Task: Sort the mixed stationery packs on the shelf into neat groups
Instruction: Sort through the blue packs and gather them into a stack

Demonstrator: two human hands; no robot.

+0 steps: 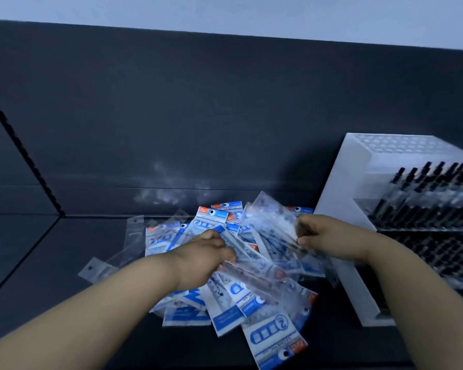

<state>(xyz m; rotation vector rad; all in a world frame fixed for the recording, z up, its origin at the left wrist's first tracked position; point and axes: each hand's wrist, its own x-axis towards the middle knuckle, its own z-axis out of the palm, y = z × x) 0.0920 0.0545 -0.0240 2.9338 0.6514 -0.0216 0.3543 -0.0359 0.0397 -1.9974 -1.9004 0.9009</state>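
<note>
Head view: where are the stationery packs?
– Heaped on the dark shelf, directly under both hands, beside a white pen rack.
– And each grip?
– The left hand curls round packs mid-heap; the right hand pinches a clear pack, raised, its long axis pointing away. Room for groups lies leftward, nearest the left hand, I judge.
</note>
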